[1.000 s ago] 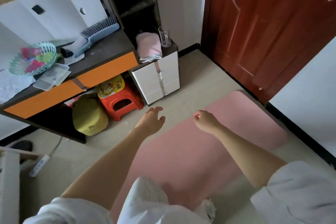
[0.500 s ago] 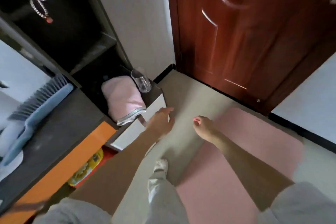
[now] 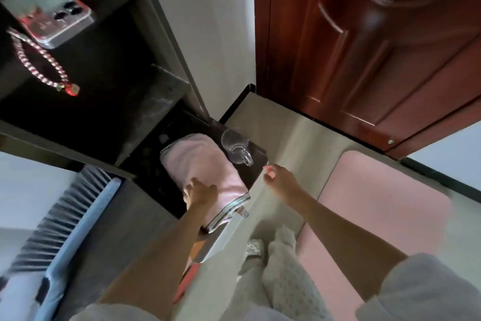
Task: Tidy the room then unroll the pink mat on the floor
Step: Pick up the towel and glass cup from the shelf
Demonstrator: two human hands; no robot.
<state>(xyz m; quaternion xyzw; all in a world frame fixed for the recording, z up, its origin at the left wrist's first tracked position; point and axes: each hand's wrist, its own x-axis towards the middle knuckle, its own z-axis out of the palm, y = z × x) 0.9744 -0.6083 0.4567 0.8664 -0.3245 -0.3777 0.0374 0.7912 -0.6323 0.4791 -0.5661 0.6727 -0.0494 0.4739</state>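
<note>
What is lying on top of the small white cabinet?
A folded pink towel under the left hand, and a clear glass mug beside it. Anything beneath the towel is covered.

Cabinet top (image 3: 253, 173) crowded: folded pink towel (image 3: 201, 168) fills the middle, glass mug (image 3: 235, 150) just beside it at the far corner | shelf board (image 3: 156, 102) overhangs behind | bare floor (image 3: 291, 138) open between cabinet and pink mat (image 3: 385, 206)

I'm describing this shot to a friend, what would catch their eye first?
The left hand resting on a folded pink towel on the small cabinet, beside a clear glass mug. The right hand hovers by the cabinet's edge. The pink mat lies flat on the floor before a red-brown door.
</note>
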